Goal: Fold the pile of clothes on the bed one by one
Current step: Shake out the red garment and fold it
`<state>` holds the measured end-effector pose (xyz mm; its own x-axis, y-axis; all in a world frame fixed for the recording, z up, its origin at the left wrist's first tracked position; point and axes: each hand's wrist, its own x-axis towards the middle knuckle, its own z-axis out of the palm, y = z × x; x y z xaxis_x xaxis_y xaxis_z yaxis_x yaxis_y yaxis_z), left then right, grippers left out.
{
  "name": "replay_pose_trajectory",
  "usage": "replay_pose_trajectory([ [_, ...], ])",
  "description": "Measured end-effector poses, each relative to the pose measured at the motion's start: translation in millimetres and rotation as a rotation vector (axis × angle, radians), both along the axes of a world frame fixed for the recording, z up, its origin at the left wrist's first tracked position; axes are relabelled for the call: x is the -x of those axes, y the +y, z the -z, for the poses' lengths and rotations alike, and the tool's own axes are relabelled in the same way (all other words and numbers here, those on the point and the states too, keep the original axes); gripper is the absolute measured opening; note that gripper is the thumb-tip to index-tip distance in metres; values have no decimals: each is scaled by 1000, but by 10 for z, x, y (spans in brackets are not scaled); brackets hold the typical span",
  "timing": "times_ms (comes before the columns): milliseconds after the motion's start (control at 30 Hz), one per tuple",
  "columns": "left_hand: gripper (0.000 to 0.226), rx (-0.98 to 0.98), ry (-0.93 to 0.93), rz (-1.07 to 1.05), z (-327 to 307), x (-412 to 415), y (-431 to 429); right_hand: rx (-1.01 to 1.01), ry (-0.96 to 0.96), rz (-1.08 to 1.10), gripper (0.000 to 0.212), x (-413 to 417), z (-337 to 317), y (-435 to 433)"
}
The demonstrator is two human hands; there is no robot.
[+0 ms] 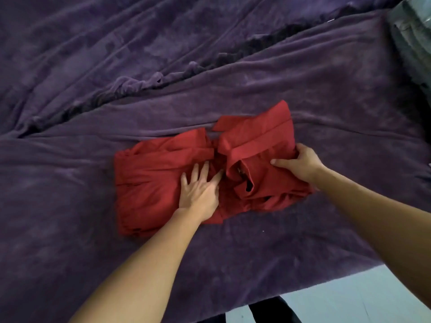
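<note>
Head view, contents by descending size. Item one: bed (314, 89), covered by a purple plush blanket, deeply creased, with a dark fold running diagonally across the far half; soft footing that will give under pressure. Item two: red garment (158, 173), lying on the blanket near the front edge, already gathered into a rough rectangle of two halves with a band or belt strip crossing the right half; woven cloth, judged light, limp and non-slippery, liable to spring open at loose flaps and the protruding strip at its top edge. Best taken at the outer folded edge of one half, with the centre crease pinned. Item three: grey-green cloth (412, 38) at the upper right corner, partly out of frame, kind uncertain. Item four: right hand (300, 164), fingers closed over the garment's right edge, thumb laid on top. Item five: left hand (200, 190), flat and spread, palm down on the garment near its centre line, gripping nothing. Hands apart, both touching the garment.
</note>
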<state>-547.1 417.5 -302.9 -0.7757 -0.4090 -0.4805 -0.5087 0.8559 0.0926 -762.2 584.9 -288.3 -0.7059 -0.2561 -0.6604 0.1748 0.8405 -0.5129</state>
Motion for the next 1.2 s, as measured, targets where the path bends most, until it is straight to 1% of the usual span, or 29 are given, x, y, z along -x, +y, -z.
replay_pose_trajectory([
  [67,49,-74,89,-33,-70,6,-73,90,25,47,47,-76,-89,-53],
  [100,47,-168,203,-100,-157,-14,-121,127,78,63,41,-110,-197,-84],
  [167,39,-357,532,-328,-404,-111,-273,135,252,24,35,-208,-511,-216],
  [200,35,-368,677,-438,-533,-194,-383,113,348,-22,35,-304,-691,-317],
  [233,31,-320,769,-530,-646,-309,-510,79,425,-75,36,-440,-877,-442],
  [300,24,-222,837,-693,-824,-604,-779,22,512,-193,39,-793,-1222,-742],
  [367,20,-192,833,-831,-947,-932,-1047,-7,586,-353,40,-1212,-1468,-1081],
  [433,19,-165,820,-938,-996,-1276,-1304,11,638,-516,40,-1642,-1573,-1410],
  [533,18,-119,808,-1052,-937,-1791,-1591,78,610,-709,37,-2283,-1429,-1847],
  [600,18,-121,818,-1126,-856,-2041,-1691,86,517,-808,41,-2666,-1224,-2100],
  [667,18,-154,813,-1204,-764,-2169,-1734,62,309,-906,56,-2950,-995,-2258],
  [733,18,-203,800,-1270,-693,-2176,-1744,31,90,-978,70,-3060,-814,-2290],
  [767,19,-204,790,-1272,-673,-2143,-1743,51,46,-990,70,-3046,-762,-2248],
  [800,20,-180,777,-1242,-661,-2091,-1732,117,45,-977,63,-2997,-744,-2177],
  [833,21,-151,767,-1188,-661,-2017,-1707,218,100,-940,52,-2916,-748,-2088],
  [867,23,-135,766,-1114,-666,-1924,-1659,319,216,-882,40,-2812,-752,-1982],
  [900,27,-145,764,-1033,-673,-1812,-1583,392,383,-809,32,-2683,-749,-1864],
  [933,33,-158,744,-953,-675,-1687,-1491,418,564,-743,29,-2538,-740,-1761],
  [967,40,-142,704,-871,-662,-1558,-1394,382,712,-704,31,-2381,-715,-1680],
  [1000,48,-89,652,-780,-620,-1438,-1303,296,798,-682,37,-2234,-681,-1626],
  [1033,53,-33,597,-686,-561,-1334,-1225,191,812,-668,45,-2116,-625,-1598],
  [1100,59,28,462,-516,-375,-1215,-1161,16,731,-691,60,-1986,-445,-1584],
  [1167,62,64,328,-430,-102,-1252,-1231,-74,649,-784,67,-2015,-201,-1593],
  [1200,63,82,293,-410,26,-1306,-1295,-106,622,-822,69,-2075,-56,-1599],
])
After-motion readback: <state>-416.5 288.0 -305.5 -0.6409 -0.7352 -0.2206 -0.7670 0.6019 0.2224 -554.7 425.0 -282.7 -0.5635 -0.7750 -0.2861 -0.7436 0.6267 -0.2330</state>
